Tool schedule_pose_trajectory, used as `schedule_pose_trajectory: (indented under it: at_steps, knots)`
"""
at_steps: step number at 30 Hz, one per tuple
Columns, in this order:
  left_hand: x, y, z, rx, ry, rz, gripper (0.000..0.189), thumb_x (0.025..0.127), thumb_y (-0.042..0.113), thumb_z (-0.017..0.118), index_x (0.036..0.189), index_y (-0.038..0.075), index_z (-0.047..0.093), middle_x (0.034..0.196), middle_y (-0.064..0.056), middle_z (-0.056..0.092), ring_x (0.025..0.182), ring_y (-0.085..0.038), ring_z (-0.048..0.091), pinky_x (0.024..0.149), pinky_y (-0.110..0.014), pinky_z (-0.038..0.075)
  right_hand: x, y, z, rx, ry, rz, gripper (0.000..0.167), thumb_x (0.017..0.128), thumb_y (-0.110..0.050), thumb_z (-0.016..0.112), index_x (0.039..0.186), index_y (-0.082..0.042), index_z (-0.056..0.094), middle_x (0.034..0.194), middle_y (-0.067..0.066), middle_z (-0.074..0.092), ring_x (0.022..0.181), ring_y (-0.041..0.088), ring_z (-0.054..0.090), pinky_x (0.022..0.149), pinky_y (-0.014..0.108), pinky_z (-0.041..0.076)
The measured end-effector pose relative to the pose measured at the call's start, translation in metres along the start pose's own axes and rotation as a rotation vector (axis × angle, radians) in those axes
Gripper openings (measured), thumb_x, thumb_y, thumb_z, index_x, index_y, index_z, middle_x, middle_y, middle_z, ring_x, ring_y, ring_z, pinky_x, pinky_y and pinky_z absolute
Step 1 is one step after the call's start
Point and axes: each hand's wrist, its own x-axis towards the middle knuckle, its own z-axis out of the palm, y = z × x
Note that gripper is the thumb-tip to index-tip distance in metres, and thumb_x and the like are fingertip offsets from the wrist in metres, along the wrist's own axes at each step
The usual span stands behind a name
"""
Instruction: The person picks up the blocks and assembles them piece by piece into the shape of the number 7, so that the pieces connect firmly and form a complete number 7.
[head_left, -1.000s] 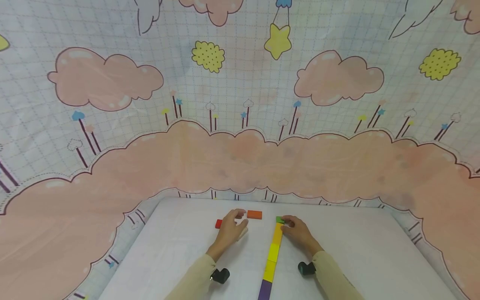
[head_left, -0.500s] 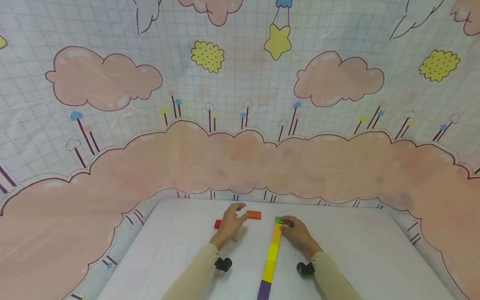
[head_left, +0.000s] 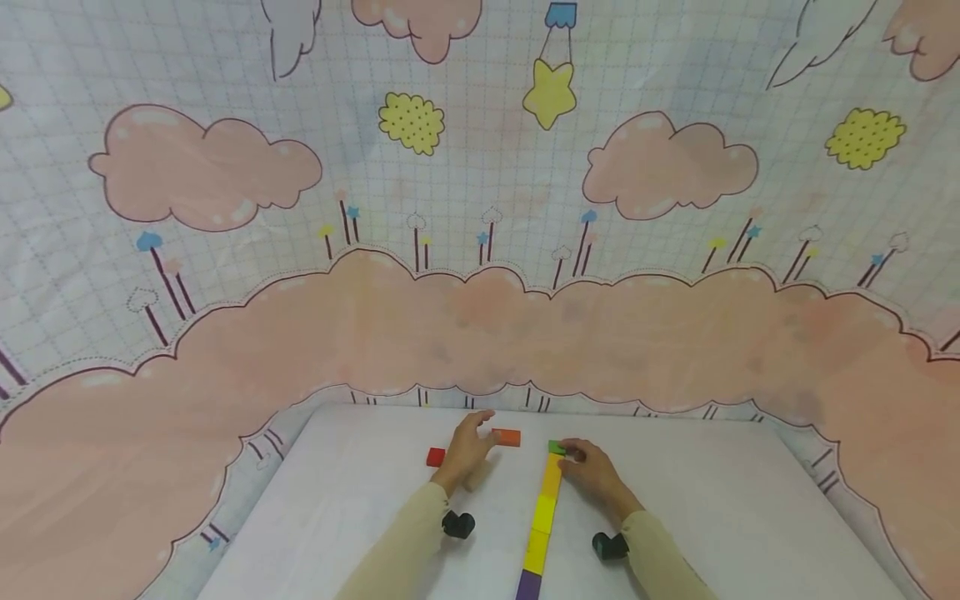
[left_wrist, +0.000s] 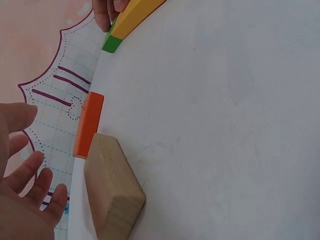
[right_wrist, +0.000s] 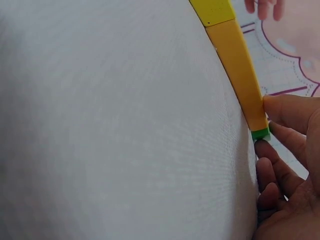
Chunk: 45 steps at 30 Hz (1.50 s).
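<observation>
Green block (head_left: 554,447) ends row (head_left: 543,514), right hand (head_left: 592,472) pinching it; left hand (head_left: 467,454) splayed; orange block (head_left: 509,437), red block (head_left: 436,457), wooden block (left_wrist: 111,182) outside.

From the small green block (head_left: 557,447): orange rectangular block (head_left: 509,437) at nine o'clock, beige wooden block (left_wrist: 112,187) at eight, purple rectangular block (head_left: 528,586) at six.

Green block (left_wrist: 111,44), amber block (right_wrist: 237,75), orange block (left_wrist: 90,125); pink-cloud-patterned backdrop (head_left: 480,333)
</observation>
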Motion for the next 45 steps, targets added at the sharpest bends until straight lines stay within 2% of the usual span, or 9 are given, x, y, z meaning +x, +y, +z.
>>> schedule_pose_trajectory:
  at_steps: [7, 11, 18, 26, 31, 38, 45]
  knots:
    - [0.004, -0.004, 0.005, -0.055, -0.021, -0.086, 0.045, 0.097, 0.02, 0.061, 0.139, 0.008, 0.052, 0.142, -0.017, 0.051, 0.132, -0.036, 0.046, 0.11, -0.054, 0.037, 0.0, 0.001, 0.0, -0.006, -0.003, 0.002, 0.036, 0.09, -0.024, 0.069, 0.126, -0.02, 0.064, 0.131, 0.011, 0.059, 0.122, 0.032, 0.05, 0.107, 0.056, 0.04]
    - [0.007, -0.007, 0.006, -0.083, -0.016, -0.092, 0.045, 0.095, 0.017, 0.063, 0.137, 0.005, 0.053, 0.137, -0.019, 0.054, 0.129, -0.037, 0.048, 0.109, -0.054, 0.038, 0.001, 0.001, 0.0, 0.007, -0.004, 0.012, 0.036, 0.09, -0.024, 0.069, 0.125, -0.02, 0.064, 0.133, 0.011, 0.058, 0.124, 0.033, 0.05, 0.107, 0.056, 0.039]
    - [0.01, -0.016, 0.011, -0.094, -0.039, -0.146, 0.044, 0.097, 0.022, 0.061, 0.138, 0.007, 0.054, 0.14, -0.017, 0.053, 0.132, -0.037, 0.047, 0.111, -0.053, 0.036, 0.0, 0.001, 0.001, -0.002, 0.005, -0.015, 0.035, 0.09, -0.022, 0.069, 0.124, -0.018, 0.065, 0.131, 0.011, 0.06, 0.123, 0.033, 0.051, 0.106, 0.056, 0.04]
    - [0.007, -0.016, 0.015, -0.086, -0.039, -0.147, 0.045, 0.095, 0.017, 0.061, 0.137, 0.005, 0.054, 0.142, -0.02, 0.051, 0.135, -0.039, 0.044, 0.114, -0.055, 0.032, -0.002, -0.001, 0.0, -0.009, 0.006, -0.014, 0.035, 0.09, -0.022, 0.068, 0.125, -0.019, 0.065, 0.131, 0.011, 0.059, 0.124, 0.033, 0.05, 0.107, 0.056, 0.039]
    - [0.008, -0.015, 0.015, -0.057, -0.032, -0.139, 0.045, 0.094, 0.014, 0.063, 0.137, 0.003, 0.054, 0.141, -0.021, 0.051, 0.135, -0.04, 0.044, 0.113, -0.055, 0.032, 0.0, -0.001, 0.001, -0.008, 0.009, -0.003, 0.035, 0.09, -0.024, 0.069, 0.125, -0.019, 0.064, 0.132, 0.011, 0.059, 0.123, 0.033, 0.05, 0.107, 0.056, 0.039]
    - [0.01, -0.016, 0.014, 0.031, -0.036, -0.168, 0.047, 0.092, 0.016, 0.068, 0.136, 0.006, 0.055, 0.141, -0.017, 0.053, 0.133, -0.036, 0.047, 0.113, -0.052, 0.035, 0.0, 0.002, 0.003, -0.012, 0.009, -0.012, 0.035, 0.091, -0.023, 0.068, 0.125, -0.018, 0.064, 0.131, 0.01, 0.059, 0.122, 0.032, 0.05, 0.106, 0.056, 0.04]
    - [0.011, -0.016, 0.015, 0.092, -0.058, -0.148, 0.048, 0.089, 0.015, 0.071, 0.134, 0.006, 0.058, 0.138, -0.017, 0.053, 0.13, -0.035, 0.048, 0.112, -0.052, 0.036, 0.0, 0.002, 0.002, -0.015, 0.012, -0.024, 0.035, 0.091, -0.023, 0.068, 0.125, -0.019, 0.064, 0.131, 0.01, 0.059, 0.122, 0.032, 0.051, 0.106, 0.055, 0.04]
